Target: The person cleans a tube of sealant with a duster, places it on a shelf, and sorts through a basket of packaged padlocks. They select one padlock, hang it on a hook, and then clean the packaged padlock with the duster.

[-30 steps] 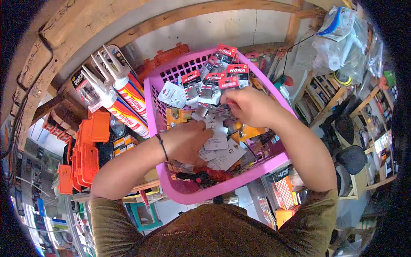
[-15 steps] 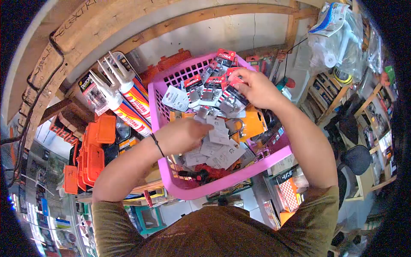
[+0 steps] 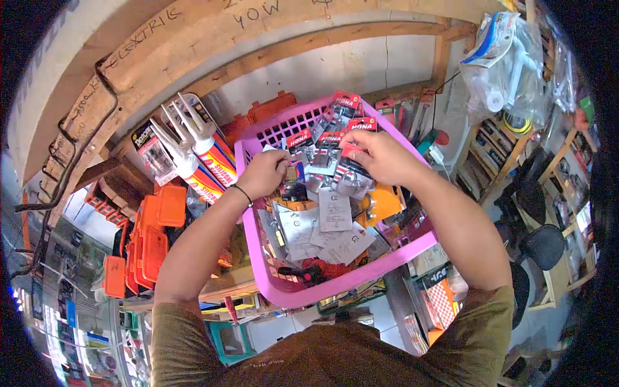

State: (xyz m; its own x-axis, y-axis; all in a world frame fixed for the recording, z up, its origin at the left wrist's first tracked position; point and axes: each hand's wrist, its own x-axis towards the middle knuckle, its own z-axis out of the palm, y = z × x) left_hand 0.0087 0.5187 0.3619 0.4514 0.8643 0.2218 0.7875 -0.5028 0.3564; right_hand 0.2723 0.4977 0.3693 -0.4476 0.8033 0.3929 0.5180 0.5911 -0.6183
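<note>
A pink plastic basket (image 3: 335, 293) holds a heap of carded hardware. My right hand (image 3: 377, 155) is closed, its thumb and fingers pinching the red top of a HONA blister pack (image 3: 352, 180) with a silver metal piece inside. At the basket's left side, my left hand (image 3: 263, 174) has its fingers curled together beside a small blue-edged pack (image 3: 295, 171) with a brass-coloured piece. What lies between those fingers is hidden. More red-headed HONA packs (image 3: 298, 140) lie at the back. White card backs (image 3: 335, 211) face up in the front half, near an orange-yellow pack (image 3: 385, 205).
Silicone tubes (image 3: 209, 164) with pale nozzles stand left of the basket. Orange plastic cases (image 3: 147, 232) are stacked beyond my left forearm. A wooden beam (image 3: 213, 32) crosses overhead. A bagged white fitting (image 3: 506, 71) hangs at upper right, above wooden shelves (image 3: 493, 148).
My left hand has moved up and left, off the white card backs to the basket's left side. My right hand still pinches the HONA pack. The view has shifted slightly.
</note>
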